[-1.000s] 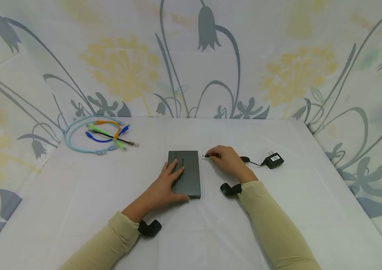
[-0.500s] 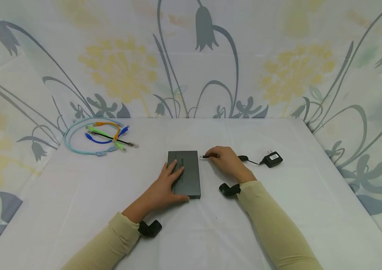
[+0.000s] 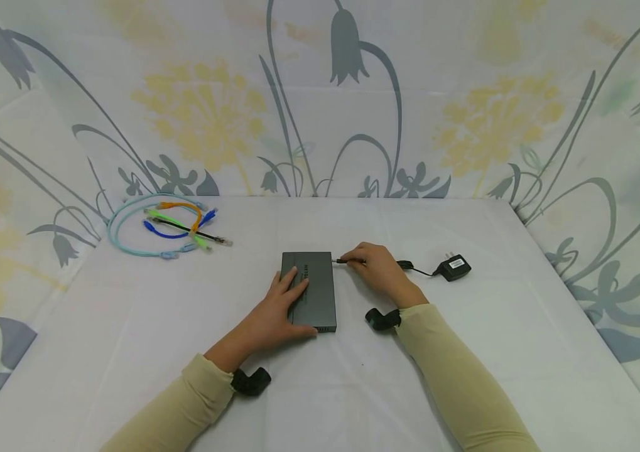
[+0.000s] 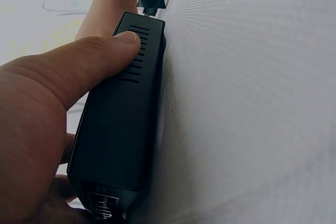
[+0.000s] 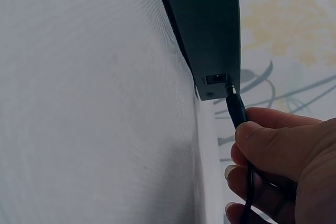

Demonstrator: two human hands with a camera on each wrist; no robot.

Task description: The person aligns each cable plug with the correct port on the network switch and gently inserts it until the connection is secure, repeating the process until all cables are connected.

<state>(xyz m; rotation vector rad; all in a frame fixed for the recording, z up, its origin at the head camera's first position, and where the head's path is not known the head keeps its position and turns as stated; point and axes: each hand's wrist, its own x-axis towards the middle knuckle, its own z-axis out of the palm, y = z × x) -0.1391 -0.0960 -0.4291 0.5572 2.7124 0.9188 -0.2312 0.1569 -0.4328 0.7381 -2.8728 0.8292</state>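
A flat dark grey network switch (image 3: 318, 292) lies on the white table. My left hand (image 3: 269, 320) steadies it: the thumb presses the vented near end, and the other fingers lie over the top and left side. In the left wrist view, ports show on one face of the switch (image 4: 113, 129). My right hand (image 3: 379, 270) pinches the black barrel plug (image 5: 236, 108) of a power adapter cable. In the right wrist view, the plug's metal tip is at the switch's edge, just beside the round power jack (image 5: 216, 78) and outside it.
The power adapter (image 3: 455, 267) lies right of my right hand, its cord (image 3: 423, 272) running to that hand. Several network cables (image 3: 175, 229), light blue, orange, green, blue and black, lie at the back left. A flowered cloth (image 3: 320, 125) stands behind the table.
My right hand has shifted slightly left, bringing the barrel plug up to the switch's right side. The adapter has slid a little left too. My left hand and the switch stay put.
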